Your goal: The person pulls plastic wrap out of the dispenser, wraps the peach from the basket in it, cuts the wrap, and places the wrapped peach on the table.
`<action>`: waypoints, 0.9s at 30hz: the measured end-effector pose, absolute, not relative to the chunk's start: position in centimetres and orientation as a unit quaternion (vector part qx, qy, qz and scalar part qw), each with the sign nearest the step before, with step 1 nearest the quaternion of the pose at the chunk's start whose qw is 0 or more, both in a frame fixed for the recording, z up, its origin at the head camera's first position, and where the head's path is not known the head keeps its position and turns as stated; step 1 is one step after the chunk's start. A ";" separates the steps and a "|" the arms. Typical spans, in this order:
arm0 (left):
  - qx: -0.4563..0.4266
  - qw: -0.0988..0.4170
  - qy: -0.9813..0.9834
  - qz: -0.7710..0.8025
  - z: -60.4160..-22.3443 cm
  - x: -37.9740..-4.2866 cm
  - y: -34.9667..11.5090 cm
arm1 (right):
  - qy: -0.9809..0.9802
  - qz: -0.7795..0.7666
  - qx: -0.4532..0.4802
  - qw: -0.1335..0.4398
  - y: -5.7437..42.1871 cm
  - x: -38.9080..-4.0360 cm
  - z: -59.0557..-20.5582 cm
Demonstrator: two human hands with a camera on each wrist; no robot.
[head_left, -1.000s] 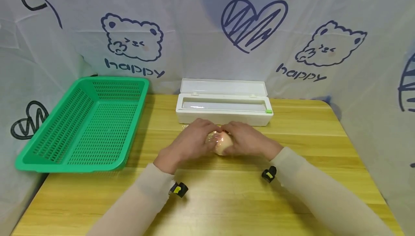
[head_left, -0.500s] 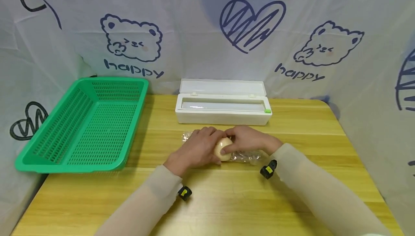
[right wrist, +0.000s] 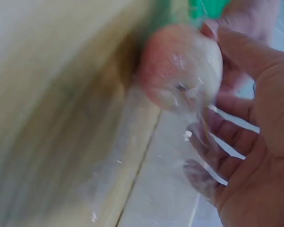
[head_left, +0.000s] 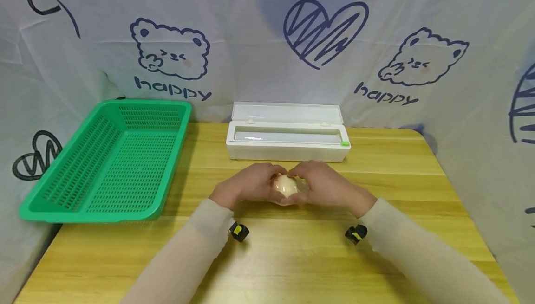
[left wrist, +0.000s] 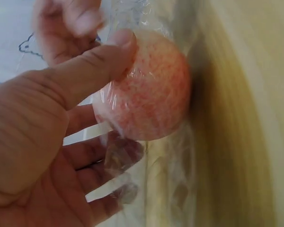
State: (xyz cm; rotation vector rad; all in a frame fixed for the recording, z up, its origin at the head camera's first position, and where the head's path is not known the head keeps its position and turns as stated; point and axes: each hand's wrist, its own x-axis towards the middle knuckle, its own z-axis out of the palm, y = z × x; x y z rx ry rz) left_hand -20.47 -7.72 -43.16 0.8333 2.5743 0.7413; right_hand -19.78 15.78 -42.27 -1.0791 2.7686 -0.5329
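Observation:
A pale apple with a pinkish-red blush [head_left: 286,186] is held between both hands just above the wooden table, with clear plastic film about it. My left hand [head_left: 256,182] grips it from the left; in the left wrist view its thumb [left wrist: 97,68] presses the streaked red side, while the other fingers reach behind under loose film [left wrist: 125,158]. From the right, my right hand [head_left: 323,184] holds the apple and film. The right wrist view shows the apple's dimpled end [right wrist: 182,87] under film, with more film hanging past the fingers [right wrist: 203,142].
Behind the hands stands a white cling film box [head_left: 288,152], its lid [head_left: 288,113] raised. A green perforated plastic basket [head_left: 169,174] sits at the left. The wooden table [head_left: 284,262] is bounded by white cloth [head_left: 251,62] with drawings.
The apple has been turned between the hands. Film that lay spread to its right half a second ago is now gathered about it. The right hand has shifted its hold.

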 end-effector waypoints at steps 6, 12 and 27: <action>0.258 0.262 0.873 0.320 -42.7 -21.6 -8.1 | 0.914 -0.160 -0.370 0.049 15.5 -19.0 -43.4; 0.256 0.319 0.845 0.345 -43.1 -22.8 -8.6 | 0.910 -0.188 -0.359 0.084 15.2 -20.2 -43.3; 0.313 0.178 0.911 0.202 -40.6 -19.4 -6.8 | 0.874 -0.244 -0.340 0.247 15.3 -23.9 -42.3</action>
